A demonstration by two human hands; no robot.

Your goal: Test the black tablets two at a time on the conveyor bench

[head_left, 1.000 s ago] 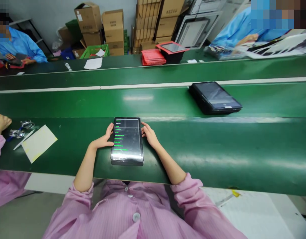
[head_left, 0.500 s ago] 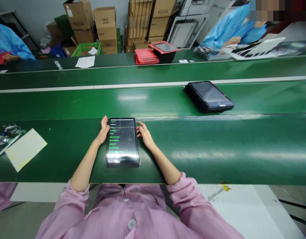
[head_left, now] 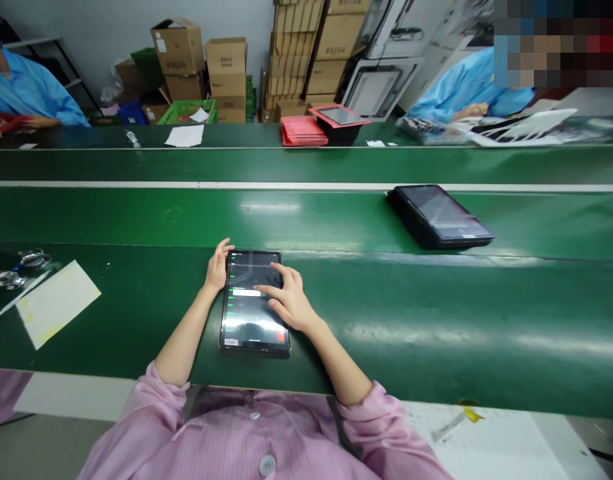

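A black tablet (head_left: pixel 254 323) lies in front of me at the near side of the green bench, its screen lit with small green text, a white box and a red patch low on the right. My left hand (head_left: pixel 217 267) rests along its upper left edge, fingers loosely stretched out and not closed round it. Over the right half of the screen is my right hand (head_left: pixel 290 297), open with fingers spread, the index fingertip at or just above the white box. That hand hides part of the screen.
A stack of dark tablets (head_left: pixel 439 217) sits farther back on the right. At left are a pale sheet (head_left: pixel 59 303), a white pen (head_left: pixel 22 293) and metal scissors (head_left: pixel 7 279). Red covers (head_left: pixel 304 131) are piled across the bench. Two people in blue (head_left: pixel 41 90) sit opposite.
My right hand has moved left from beside the tablet to over its screen. The screen now shows a white box and a red patch. The whole view has shifted slightly.
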